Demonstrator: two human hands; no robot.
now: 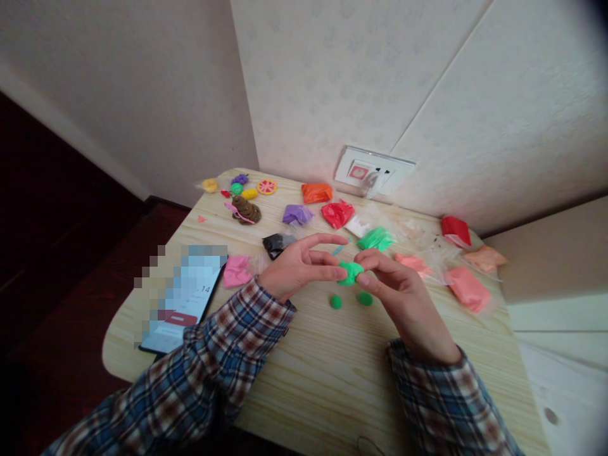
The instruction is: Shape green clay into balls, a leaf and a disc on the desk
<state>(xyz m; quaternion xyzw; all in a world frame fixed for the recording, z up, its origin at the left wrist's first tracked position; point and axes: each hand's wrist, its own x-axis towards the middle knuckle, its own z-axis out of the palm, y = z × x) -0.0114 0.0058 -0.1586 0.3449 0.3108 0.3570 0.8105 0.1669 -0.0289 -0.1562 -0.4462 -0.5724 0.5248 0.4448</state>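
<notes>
A lump of bright green modelling clay [350, 273] is held between both hands, just above the table. My left hand [304, 266] pinches its left side with thumb and fingers, the index finger stretched out above. From the right, the thumb and fingertips of my right hand [392, 285] press on the same lump. Below it on the wood lie two darker green pieces, a small ball [336, 301] and a flatter round piece [365, 299]. Behind my hands rests an opened bag of green clay [377, 239].
Bags of orange [317, 192], red [337, 215], purple [297, 215], black [274, 246] and pink clay [237, 272] lie on the wooden table [304, 373]. Small clay models, including a brown coil [246, 210], stand back left. A phone [185, 304] lies left. A wall socket [374, 171] is behind.
</notes>
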